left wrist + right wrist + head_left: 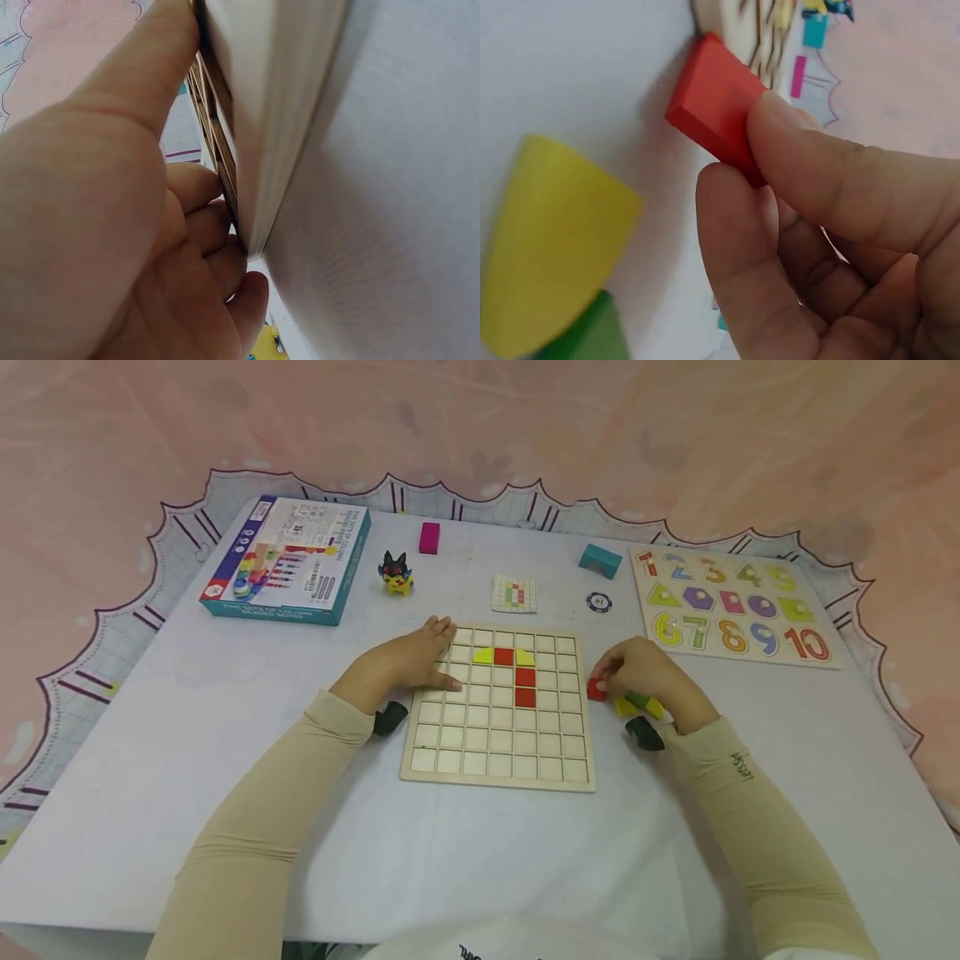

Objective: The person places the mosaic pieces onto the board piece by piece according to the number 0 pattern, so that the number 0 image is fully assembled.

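Note:
My right hand [641, 670] pinches a red square tile [716, 105] between thumb and fingertip, just beside the right edge of a wooden grid board [450, 762]. Yellow and green pieces [562, 232] lie on the table below that hand, partly under it in the head view. My left hand [412, 658] rests on the board's left edge, thumb [142, 67] over the top and the other fingers along the side. Set in the grid are red squares [525, 677] in a short column, one more red square [504, 657] above, and a yellow quarter-round piece [483, 656] on either side of it.
Behind the board lie a small pattern card [514, 594], a poker chip [599, 602], a teal block [600, 561], a magenta block [429, 538] and a toy figure [396, 574]. A boxed set [285, 560] stands back left; a number puzzle board [731, 606] lies right.

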Tool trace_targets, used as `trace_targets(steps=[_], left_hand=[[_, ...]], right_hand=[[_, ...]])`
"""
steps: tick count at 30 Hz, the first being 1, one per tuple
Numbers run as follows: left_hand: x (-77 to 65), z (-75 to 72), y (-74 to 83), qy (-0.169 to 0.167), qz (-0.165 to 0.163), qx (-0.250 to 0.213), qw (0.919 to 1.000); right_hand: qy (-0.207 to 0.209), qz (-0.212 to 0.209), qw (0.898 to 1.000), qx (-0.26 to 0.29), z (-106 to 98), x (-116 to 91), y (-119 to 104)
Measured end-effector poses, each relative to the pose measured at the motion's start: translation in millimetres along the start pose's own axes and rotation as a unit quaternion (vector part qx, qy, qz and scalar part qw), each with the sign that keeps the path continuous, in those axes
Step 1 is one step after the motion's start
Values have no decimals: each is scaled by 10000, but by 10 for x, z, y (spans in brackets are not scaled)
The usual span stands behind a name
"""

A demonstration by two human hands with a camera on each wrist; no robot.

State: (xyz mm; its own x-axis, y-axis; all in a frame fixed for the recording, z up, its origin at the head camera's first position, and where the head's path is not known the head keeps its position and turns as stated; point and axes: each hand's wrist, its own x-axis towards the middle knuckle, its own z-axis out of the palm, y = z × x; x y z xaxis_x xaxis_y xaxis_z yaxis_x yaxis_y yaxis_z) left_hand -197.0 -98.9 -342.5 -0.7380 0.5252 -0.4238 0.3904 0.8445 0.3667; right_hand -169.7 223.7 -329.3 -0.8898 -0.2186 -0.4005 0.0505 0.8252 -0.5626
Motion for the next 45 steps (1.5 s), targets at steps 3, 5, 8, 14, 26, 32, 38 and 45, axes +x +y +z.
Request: trace_targets(steps=[3,5,8,14,26,32,38,45], left_hand=[[-1,4,0,-2,-8,6,10000],[-1,5,1,-1,-8,6,10000],[-2,4,4,-4,-24,-10,10000],[-5,-1,11,-10,-59,-41,10000],[-11,-8,21,-39,0,64,10000],[-11,-5,15,-39,22,110,9999],[-16,-2,19,-55,40,96,9999],[-16,-4,15,-41,7,76,10000]], right_hand=[[-5,44,10000,63,-37,2,-18],[-20,20,10000,65,-59,5,-24],[-18,-81,10000,45,-73,4,-44],[-146,-405,9988,240,32,19,-148],[-381,-754,9955,433,271,65,-463],[-573,-758,9950,291,432,92,-548],[-646,-970,9932,61,533,100,-560],[-649,-929,9934,-201,593,56,-622]])
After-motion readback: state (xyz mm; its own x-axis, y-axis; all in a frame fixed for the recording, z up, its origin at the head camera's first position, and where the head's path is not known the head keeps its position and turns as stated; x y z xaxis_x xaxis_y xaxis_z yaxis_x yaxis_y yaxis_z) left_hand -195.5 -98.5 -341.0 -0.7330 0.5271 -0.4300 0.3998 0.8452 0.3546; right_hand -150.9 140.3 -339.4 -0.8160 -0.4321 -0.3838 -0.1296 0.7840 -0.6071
